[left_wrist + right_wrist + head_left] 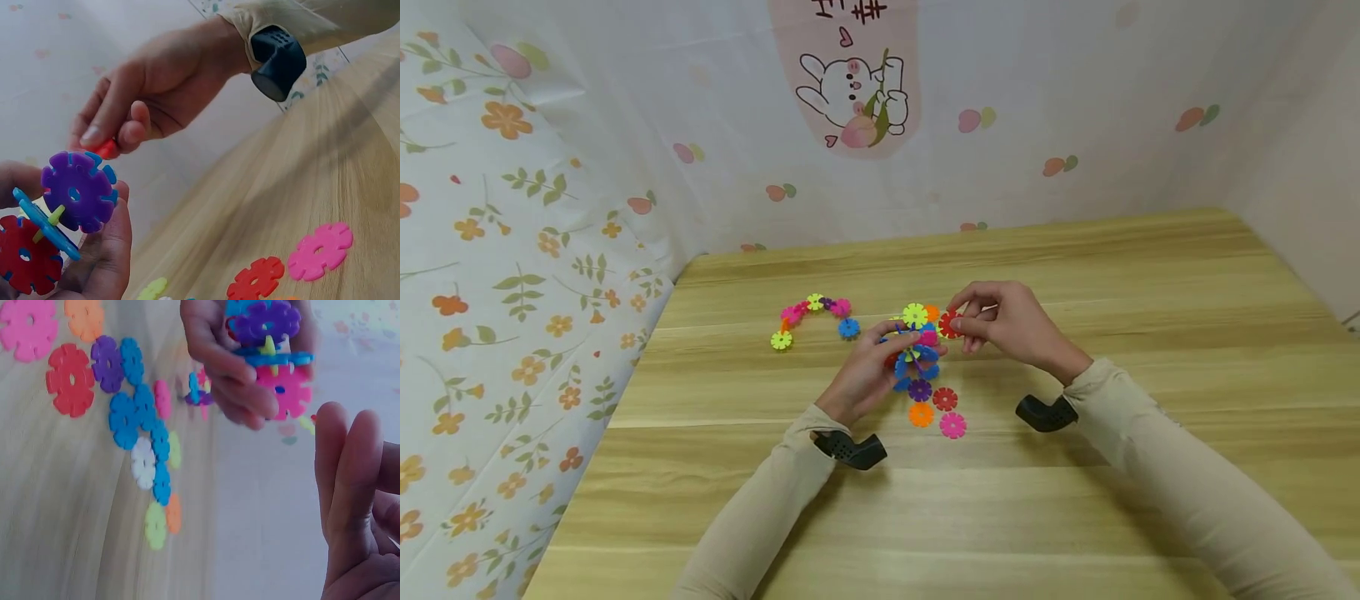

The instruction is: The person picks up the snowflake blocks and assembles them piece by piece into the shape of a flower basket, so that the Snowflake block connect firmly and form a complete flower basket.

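Note:
My left hand (867,373) grips a cluster of interlocked notched plastic discs, raised over the table. In the left wrist view the cluster shows a purple disc (59,184), a blue disc (44,219) seen nearly edge-on and a red disc (37,278). The right wrist view shows a pink disc (297,403) on its other side. Just right of the cluster, my right hand (1009,325) pinches a separate red disc (947,332) between thumb and forefinger. That disc is mostly hidden by fingers in the left wrist view.
A curved chain of joined discs (815,299) lies at the back left on the wooden table (1120,483), ending in a blue disc (844,332). Loose discs, among them orange (916,421) and pink (949,433), lie below the hands. A patterned cloth (700,100) hangs behind.

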Motion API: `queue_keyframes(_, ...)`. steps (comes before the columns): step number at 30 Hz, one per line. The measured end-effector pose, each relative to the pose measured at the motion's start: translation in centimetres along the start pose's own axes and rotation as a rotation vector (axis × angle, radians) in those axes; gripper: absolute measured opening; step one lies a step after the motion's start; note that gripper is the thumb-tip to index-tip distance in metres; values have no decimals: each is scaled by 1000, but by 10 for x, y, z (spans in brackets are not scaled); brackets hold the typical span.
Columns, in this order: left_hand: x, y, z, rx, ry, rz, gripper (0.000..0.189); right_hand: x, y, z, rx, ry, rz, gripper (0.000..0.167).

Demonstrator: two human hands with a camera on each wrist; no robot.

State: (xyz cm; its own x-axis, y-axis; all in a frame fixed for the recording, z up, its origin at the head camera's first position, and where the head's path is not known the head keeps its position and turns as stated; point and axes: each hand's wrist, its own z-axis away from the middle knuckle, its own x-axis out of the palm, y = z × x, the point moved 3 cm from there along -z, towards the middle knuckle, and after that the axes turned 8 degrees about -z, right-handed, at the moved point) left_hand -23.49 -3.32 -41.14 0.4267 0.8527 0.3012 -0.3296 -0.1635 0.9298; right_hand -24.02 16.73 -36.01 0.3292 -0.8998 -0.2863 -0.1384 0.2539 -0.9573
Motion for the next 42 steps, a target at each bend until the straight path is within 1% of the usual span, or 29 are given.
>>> queue_keyframes(5,1,2,1,3,15,-48,11,4,-4,0,-15,-2,40,13)
queue_keyframes(8,2,3,1,1,37,-75,18,7,-5,0,-29,8,79,12)
queue_keyframes(11,2,3,1,-14,64,-114,31,9,-7,1,-55,27,119,11)
queue_keyframes(14,3,4,2,-14,64,-151,35,11,-10,2,-71,39,150,9)
queue_keyframes(16,4,4,3,-8,55,-165,31,12,-10,2,-71,39,160,8)
queue_keyframes(18,5,4,4,-4,43,-181,26,12,-12,1,-61,33,159,7)
queue_keyframes(20,7,4,4,-5,41,-191,26,12,-12,0,-47,30,150,7)
queue_keyframes(24,10,4,3,-11,30,-207,33,12,-11,-1,-33,34,121,5)
queue_keyframes(28,12,4,3,-17,27,-229,36,16,-10,-2,-57,29,131,4)
queue_keyframes(33,7,1,2,-28,38,-218,35,20,-3,-3,-66,17,130,8)
queue_keyframes(36,2,2,2,-30,65,-209,39,17,4,-3,-18,19,83,17)
queue_keyframes(37,0,2,2,-33,81,-202,42,16,7,-3,5,14,77,19)
queue_keyframes(39,-3,3,3,-37,125,-190,49,16,13,-1,43,-30,113,20)
queue_keyframes(41,-7,5,3,-35,164,-171,57,20,16,3,52,-112,224,15)
queue_keyframes(42,-9,5,4,-34,182,-154,59,23,17,4,40,-159,305,11)
